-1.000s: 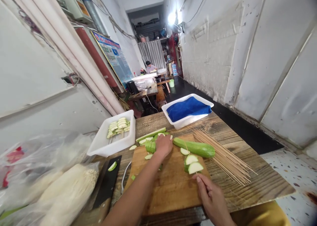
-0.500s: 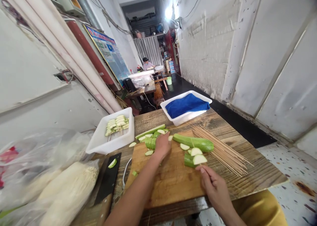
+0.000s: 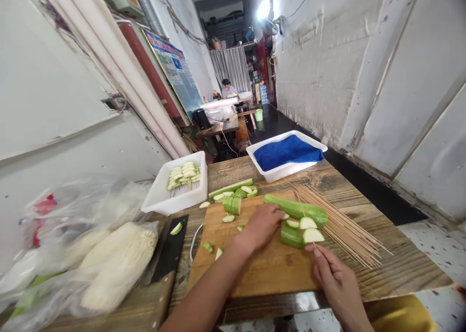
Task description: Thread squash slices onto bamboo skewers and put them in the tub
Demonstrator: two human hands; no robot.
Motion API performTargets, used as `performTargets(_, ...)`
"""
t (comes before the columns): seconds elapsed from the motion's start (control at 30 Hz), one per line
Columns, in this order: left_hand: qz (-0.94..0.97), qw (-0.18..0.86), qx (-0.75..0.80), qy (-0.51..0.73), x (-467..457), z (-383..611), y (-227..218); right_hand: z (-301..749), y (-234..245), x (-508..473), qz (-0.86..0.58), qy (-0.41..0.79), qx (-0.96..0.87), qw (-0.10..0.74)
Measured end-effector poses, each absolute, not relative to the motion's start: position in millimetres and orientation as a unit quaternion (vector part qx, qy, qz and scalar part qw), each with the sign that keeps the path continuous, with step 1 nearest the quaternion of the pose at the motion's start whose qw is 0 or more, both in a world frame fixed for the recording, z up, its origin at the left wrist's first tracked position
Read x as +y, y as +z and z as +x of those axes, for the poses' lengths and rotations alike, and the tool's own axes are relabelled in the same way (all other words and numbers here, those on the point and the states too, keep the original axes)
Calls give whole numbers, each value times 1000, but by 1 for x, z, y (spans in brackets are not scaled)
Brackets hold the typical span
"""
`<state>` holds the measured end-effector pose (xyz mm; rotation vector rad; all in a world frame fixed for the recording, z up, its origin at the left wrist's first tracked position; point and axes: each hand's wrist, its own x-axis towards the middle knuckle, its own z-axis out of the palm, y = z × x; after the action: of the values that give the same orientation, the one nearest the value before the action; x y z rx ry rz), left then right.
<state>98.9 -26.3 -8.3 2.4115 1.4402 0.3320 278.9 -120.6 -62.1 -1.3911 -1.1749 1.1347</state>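
Observation:
My right hand [image 3: 335, 279] pinches the near end of a thin bamboo skewer that carries several pale green zucchini slices [image 3: 303, 230], held low over the wooden cutting board [image 3: 262, 269]. My left hand [image 3: 261, 226] hovers over the board just left of those slices, fingers curled; what they hold is hidden. A long zucchini piece [image 3: 295, 207] lies at the board's far right. Cut slices [image 3: 233, 202] are heaped at the far left of the board.
Loose bamboo skewers [image 3: 342, 227] lie right of the board. A white tray [image 3: 160, 203] at the left holds skewered slices; another white tray [image 3: 276, 174] holds a blue cloth. A dark cleaver [image 3: 171, 249] and bagged enoki mushrooms [image 3: 109, 264] lie left. A person [image 3: 227, 87] sits far back.
My left hand has left the heap of slices at the far left and come right, close to the skewer. My right hand keeps the skewer, shifted slightly right and nearer.

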Motion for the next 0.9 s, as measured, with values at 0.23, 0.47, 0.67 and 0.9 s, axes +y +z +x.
performTargets(0.23,829,106,533,132,-23,109,-28,273,-58,-123,-585,433,-466,503)
performTargets(0.47,809,103,572,87,-18,76,-5,273,-63,-122,-588,414,-477,505)
performTargets(0.67,776,105,622,-14,-1,4,2,280,-72,-118,-574,425,-528,459)
performTargets(0.9,795,95,599,-38,12,-14,-10,276,-66,-120,-569,408,-551,454)
